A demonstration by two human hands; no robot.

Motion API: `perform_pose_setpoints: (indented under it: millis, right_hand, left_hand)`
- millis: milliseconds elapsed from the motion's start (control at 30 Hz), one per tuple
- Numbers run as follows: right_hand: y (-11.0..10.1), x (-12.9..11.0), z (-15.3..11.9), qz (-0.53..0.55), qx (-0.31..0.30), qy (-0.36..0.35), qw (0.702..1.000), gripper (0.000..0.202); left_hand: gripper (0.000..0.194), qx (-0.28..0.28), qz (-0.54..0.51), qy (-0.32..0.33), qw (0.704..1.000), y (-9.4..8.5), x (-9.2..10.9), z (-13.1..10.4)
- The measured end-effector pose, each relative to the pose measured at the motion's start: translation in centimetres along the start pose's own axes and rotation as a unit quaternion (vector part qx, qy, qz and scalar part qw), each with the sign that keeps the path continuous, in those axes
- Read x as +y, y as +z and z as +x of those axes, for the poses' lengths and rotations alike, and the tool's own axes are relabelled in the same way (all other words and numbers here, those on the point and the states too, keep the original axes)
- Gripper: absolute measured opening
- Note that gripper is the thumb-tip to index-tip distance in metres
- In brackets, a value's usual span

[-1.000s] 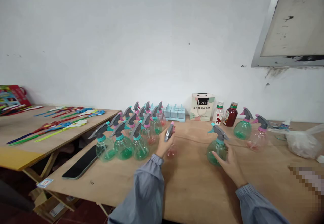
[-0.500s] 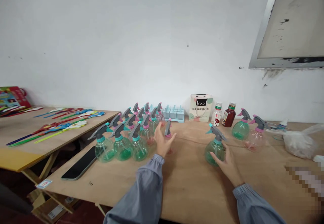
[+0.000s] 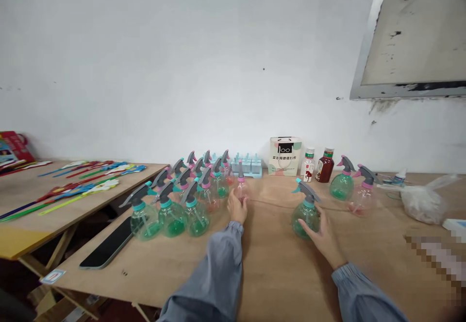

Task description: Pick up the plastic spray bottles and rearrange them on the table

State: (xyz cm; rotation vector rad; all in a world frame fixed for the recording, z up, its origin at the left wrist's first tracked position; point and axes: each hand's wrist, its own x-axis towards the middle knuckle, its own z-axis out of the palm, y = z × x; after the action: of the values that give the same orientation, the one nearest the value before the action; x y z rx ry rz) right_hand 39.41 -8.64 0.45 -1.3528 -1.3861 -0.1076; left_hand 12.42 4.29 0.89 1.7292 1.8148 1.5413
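My left hand (image 3: pixel 238 208) is closed round the lower part of a pink spray bottle (image 3: pixel 241 186), which stands upright right of the grouped bottles. My right hand (image 3: pixel 322 232) rests at the right side of a green spray bottle (image 3: pixel 301 219), its thumb in front of the body and its fingers partly hidden behind. Several green and pink spray bottles stand close together at the left, among them a green one (image 3: pixel 198 219) at the front. Another green bottle (image 3: pixel 341 186) and a pink one (image 3: pixel 360 199) stand at the right.
A black phone (image 3: pixel 107 246) lies at the table's left edge. Along the wall stand a light blue mould rack (image 3: pixel 251 166), a paper bag (image 3: pixel 285 159) and two drink bottles. A plastic bag (image 3: pixel 424 203) sits at the right. Colourful hand-shaped sticks lie on the left table (image 3: pixel 47 220).
My left hand has gone from spread beside the pink bottle to closed round its lower part, and that bottle is farther back. My right hand remains at the green bottle. The view has shifted slightly.
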Motion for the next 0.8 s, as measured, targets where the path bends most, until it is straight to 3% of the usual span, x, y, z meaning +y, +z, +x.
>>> perform_pose_setpoints:
  millis: [200, 333, 533, 800]
  right_hand:
    - [0.0, 0.3, -0.1, 0.014, -0.019, 0.012, 1.0, 0.076]
    - [0.0, 0.4, -0.3, 0.01, -0.013, 0.017, 1.0, 0.074]
    - [0.1, 0.2, -0.6, 0.032, -0.041, 0.026, 0.998, 0.07]
    - [0.5, 0.2, -1.1, 0.021, -0.054, 0.036, 0.998, 0.074]
  left_hand:
    - [0.063, 0.017, -0.012, 0.007, 1.0, 3.0, -0.2, 4.9]
    - [0.062, 0.026, -0.018, 0.013, 0.999, 4.4, -0.1, 6.9]
    - [0.063, 0.033, -0.023, 0.013, 0.999, 5.1, 0.2, 8.1]
    - [0.062, 0.042, -0.027, 0.014, 0.999, 4.2, 1.2, 8.1]
